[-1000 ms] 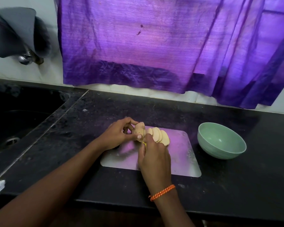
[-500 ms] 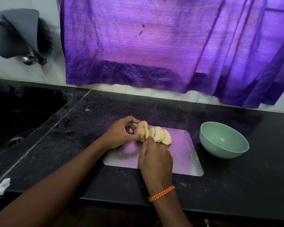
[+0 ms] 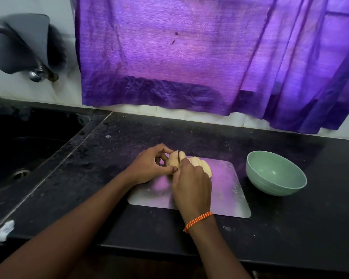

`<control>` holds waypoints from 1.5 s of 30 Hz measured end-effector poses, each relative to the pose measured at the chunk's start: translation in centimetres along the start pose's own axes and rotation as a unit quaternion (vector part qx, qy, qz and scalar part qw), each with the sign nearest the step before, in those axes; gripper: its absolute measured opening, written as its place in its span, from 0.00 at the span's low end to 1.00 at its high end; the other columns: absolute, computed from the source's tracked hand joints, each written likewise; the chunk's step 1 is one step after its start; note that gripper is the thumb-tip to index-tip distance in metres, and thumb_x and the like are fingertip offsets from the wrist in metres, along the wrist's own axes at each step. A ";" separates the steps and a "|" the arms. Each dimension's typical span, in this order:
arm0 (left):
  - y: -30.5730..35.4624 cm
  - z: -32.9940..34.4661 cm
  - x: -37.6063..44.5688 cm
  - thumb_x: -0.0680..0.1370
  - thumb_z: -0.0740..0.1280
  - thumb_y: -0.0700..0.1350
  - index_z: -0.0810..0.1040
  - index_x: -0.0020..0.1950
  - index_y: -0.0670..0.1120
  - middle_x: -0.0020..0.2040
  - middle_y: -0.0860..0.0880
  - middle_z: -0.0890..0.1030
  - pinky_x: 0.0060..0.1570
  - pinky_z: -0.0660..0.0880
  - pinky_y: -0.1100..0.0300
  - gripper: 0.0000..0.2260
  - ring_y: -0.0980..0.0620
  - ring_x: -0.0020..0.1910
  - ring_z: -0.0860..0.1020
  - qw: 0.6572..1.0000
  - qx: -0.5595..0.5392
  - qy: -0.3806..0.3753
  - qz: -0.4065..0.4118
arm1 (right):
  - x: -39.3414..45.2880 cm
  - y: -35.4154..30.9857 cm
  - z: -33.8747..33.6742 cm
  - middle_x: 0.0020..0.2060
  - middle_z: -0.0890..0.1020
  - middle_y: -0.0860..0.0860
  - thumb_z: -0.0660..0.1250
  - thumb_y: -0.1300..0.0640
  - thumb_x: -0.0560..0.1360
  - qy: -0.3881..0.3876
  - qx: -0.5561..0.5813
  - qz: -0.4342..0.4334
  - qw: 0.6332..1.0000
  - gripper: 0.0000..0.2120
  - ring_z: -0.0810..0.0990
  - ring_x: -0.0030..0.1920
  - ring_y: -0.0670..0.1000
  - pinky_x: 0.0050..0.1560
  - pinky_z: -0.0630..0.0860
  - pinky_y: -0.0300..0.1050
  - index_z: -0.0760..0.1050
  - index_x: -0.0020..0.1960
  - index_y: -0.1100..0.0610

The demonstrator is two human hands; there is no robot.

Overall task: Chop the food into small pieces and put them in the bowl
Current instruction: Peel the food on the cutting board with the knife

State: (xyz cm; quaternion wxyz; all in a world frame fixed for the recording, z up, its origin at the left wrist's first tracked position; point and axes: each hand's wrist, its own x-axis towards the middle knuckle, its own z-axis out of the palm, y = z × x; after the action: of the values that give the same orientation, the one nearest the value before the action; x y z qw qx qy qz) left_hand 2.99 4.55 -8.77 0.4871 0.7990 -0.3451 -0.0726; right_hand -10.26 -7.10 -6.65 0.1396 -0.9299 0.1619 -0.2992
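Slicing under way, judged well short of done; potato [image 3: 174,161] on cutting board [image 3: 228,190], steadied by left hand [image 3: 149,168] pinching its uncut end; right hand [image 3: 191,185] curled round knife [image 3: 178,156], blade partway into it; slices [image 3: 201,164] fanned just beside; bowl [image 3: 278,188] off the board to the right, apparently holding nothing; smaller chopping and transfer left.
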 end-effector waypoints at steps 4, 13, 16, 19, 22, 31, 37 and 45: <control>0.0 0.1 0.0 0.67 0.77 0.64 0.81 0.62 0.60 0.50 0.58 0.85 0.50 0.76 0.60 0.25 0.58 0.47 0.82 1.000 0.004 0.007 -0.002 | -0.4 0.5 -0.4 0.47 0.81 0.52 0.62 0.54 0.83 -0.038 0.004 0.003 0.999 0.08 0.78 0.48 0.53 0.47 0.74 0.47 0.78 0.56 0.55; -0.1 0.2 0.0 0.69 0.76 0.64 0.80 0.61 0.62 0.51 0.59 0.85 0.51 0.75 0.58 0.21 0.57 0.49 0.82 1.000 0.004 0.017 -0.011 | -2.4 0.8 -1.5 0.39 0.79 0.52 0.64 0.54 0.82 -0.003 0.032 0.045 0.998 0.06 0.70 0.36 0.50 0.35 0.67 0.44 0.76 0.57 0.54; 0.0 0.2 0.0 0.69 0.74 0.66 0.78 0.63 0.64 0.51 0.61 0.83 0.52 0.75 0.58 0.24 0.59 0.48 0.81 1.000 0.020 0.013 -0.011 | -2.3 0.6 -1.4 0.44 0.80 0.52 0.62 0.52 0.82 -0.039 0.043 0.038 0.998 0.07 0.73 0.39 0.51 0.37 0.68 0.44 0.75 0.58 0.53; -0.2 0.3 0.1 0.70 0.72 0.69 0.75 0.69 0.68 0.52 0.61 0.82 0.60 0.76 0.50 0.28 0.59 0.50 0.80 0.998 0.061 0.009 -0.012 | -2.3 0.8 -1.0 0.44 0.80 0.53 0.62 0.52 0.82 -0.059 0.047 0.024 0.997 0.08 0.77 0.42 0.53 0.38 0.72 0.46 0.74 0.58 0.53; -0.3 0.2 0.2 0.70 0.72 0.69 0.77 0.67 0.68 0.48 0.62 0.82 0.61 0.76 0.46 0.26 0.60 0.47 0.80 0.997 0.073 0.008 -0.012 | -2.4 0.9 -1.1 0.44 0.80 0.52 0.61 0.51 0.82 -0.063 0.038 0.016 0.997 0.10 0.78 0.43 0.52 0.38 0.73 0.46 0.75 0.61 0.52; 0.2 0.0 0.0 0.75 0.78 0.51 0.81 0.66 0.61 0.48 0.57 0.85 0.50 0.76 0.58 0.20 0.59 0.46 0.81 0.999 0.011 0.047 -0.006 | -2.8 0.7 -1.3 0.40 0.79 0.53 0.64 0.54 0.80 -0.050 -0.002 0.012 0.999 0.17 0.79 0.39 0.55 0.35 0.73 0.48 0.74 0.68 0.53; -0.1 0.4 -0.1 0.69 0.76 0.68 0.77 0.67 0.66 0.50 0.59 0.84 0.54 0.81 0.51 0.27 0.59 0.47 0.82 0.997 0.053 0.050 -0.005 | -2.5 0.8 -1.7 0.41 0.80 0.51 0.62 0.52 0.82 -0.026 0.025 0.036 0.999 0.09 0.74 0.38 0.51 0.36 0.68 0.44 0.74 0.61 0.52; -0.1 0.4 0.1 0.70 0.73 0.72 0.75 0.70 0.68 0.53 0.60 0.85 0.57 0.80 0.48 0.30 0.61 0.47 0.82 0.996 0.078 0.038 0.000 | -2.0 1.1 -1.2 0.42 0.80 0.51 0.63 0.53 0.81 -0.036 0.063 0.026 0.997 0.06 0.73 0.39 0.50 0.36 0.70 0.44 0.75 0.57 0.51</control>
State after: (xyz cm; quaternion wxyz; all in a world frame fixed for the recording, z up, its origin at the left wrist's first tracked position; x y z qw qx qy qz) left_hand 2.94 4.23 -9.00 0.4363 0.8365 -0.3311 -0.0145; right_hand -12.78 -7.48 -7.09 0.2118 -0.9248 0.1616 -0.2714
